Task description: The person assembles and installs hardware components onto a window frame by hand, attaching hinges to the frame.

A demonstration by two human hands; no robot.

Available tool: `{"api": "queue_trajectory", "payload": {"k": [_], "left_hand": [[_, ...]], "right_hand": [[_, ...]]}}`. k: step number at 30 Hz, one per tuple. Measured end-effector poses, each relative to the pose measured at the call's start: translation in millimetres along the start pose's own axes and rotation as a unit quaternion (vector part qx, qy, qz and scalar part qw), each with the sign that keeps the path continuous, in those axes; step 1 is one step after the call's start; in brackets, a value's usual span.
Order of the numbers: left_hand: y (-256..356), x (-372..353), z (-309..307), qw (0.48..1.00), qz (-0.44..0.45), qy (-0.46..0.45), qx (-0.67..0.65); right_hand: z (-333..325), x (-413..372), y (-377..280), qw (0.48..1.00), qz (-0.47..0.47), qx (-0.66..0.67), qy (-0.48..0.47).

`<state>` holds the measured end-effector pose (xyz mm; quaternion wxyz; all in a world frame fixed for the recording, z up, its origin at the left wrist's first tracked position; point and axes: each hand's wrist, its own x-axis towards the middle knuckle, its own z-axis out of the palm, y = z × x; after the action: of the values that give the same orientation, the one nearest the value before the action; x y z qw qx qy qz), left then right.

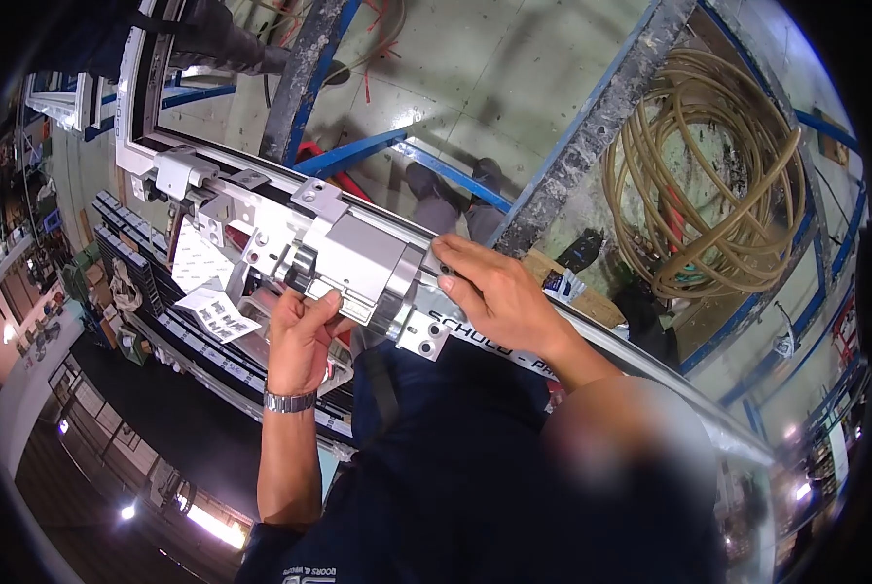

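Note:
A silver metal unit [358, 255] with a boxy middle and drilled plates at its ends lies across the near side of a framed metal profile. My left hand [300, 336], with a metal-band watch on its wrist, grips the unit's lower left edge; the thumb is on top and the other fingers are partly hidden beneath. My right hand [494, 292] is at the unit's right end, fingers together along the profile and thumb against the metal. A dark round part [303, 261] sticks out just above my left thumb.
Printed paper sheets [224, 313] lie at the left, near black racks [136, 234]. A coiled hose [699, 175] is at the upper right behind a worn beam [592, 127]. Another person's leg [222, 49] shows at the top left. Cardboard [592, 304] lies right of my right hand.

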<state>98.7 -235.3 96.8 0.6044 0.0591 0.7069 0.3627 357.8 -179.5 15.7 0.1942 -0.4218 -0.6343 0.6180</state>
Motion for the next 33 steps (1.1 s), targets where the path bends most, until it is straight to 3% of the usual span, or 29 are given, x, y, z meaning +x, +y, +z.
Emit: {"api": "queue_trajectory", "payload": {"k": [3,6,12,14,15,16,17,18,20,22,24,26,27,30,33], "left_hand": [[-3.9,-2.0,-2.1,1.000,-0.006,-0.009,-0.020],[-3.4,-2.2,-3.4,0.999,-0.019,-0.023,-0.023],[6.8,-2.7,-2.8,0.998,-0.057,-0.037,-0.011],[16.3,-3.3,-7.2,0.992,-0.105,-0.045,0.052],[21.0,4.2,-26.0,0.973,-0.121,-0.157,0.115],[36.9,8.7,-30.1,0.938,-0.135,-0.266,0.176],[53.6,-7.7,-30.0,0.911,-0.145,-0.194,0.335],[79.0,-20.0,-25.7,0.830,-0.007,-0.205,0.519],[132.0,-12.4,-23.5,0.744,0.235,-0.216,0.587],[183.0,32.4,-12.4,0.500,0.427,-0.259,0.708],[192.7,89.6,-8.5,0.410,0.385,-0.348,0.750],[184.6,129.4,-0.5,0.328,0.249,-0.476,0.778],[181.4,138.3,0.7,0.301,0.227,-0.509,0.773],[185.8,152.3,-9.5,0.296,0.248,-0.517,0.764],[171.1,151.2,-13.3,0.290,0.312,-0.497,0.756]], "right_hand": [[-2.2,-1.5,-0.3,0.995,-0.048,-0.092,-0.008],[-1.7,-2.3,-7.8,0.999,0.000,-0.047,-0.027],[13.9,-13.4,-14.2,0.996,0.025,-0.088,-0.002],[14.3,-14.7,-13.3,0.995,0.024,-0.100,0.000],[14.5,-15.0,-15.5,0.995,0.030,-0.096,-0.002],[14.1,-15.1,-16.5,0.995,0.035,-0.092,-0.005],[12.8,-14.9,-15.6,0.995,0.030,-0.094,-0.013],[9.8,-12.2,-16.5,0.995,0.031,-0.098,-0.016],[8.2,-14.1,-22.0,0.994,0.038,-0.100,-0.031],[6.4,-13.0,-22.0,0.991,0.031,-0.119,-0.048],[3.6,-11.6,-28.9,0.987,0.031,-0.145,-0.058],[11.6,-10.4,-38.6,0.979,0.052,-0.192,-0.046],[14.5,-12.2,-45.7,0.973,0.063,-0.220,-0.040],[26.7,-12.1,-51.5,0.948,0.093,-0.302,-0.028],[38.3,-11.8,-52.4,0.935,0.098,-0.341,0.017]]}}
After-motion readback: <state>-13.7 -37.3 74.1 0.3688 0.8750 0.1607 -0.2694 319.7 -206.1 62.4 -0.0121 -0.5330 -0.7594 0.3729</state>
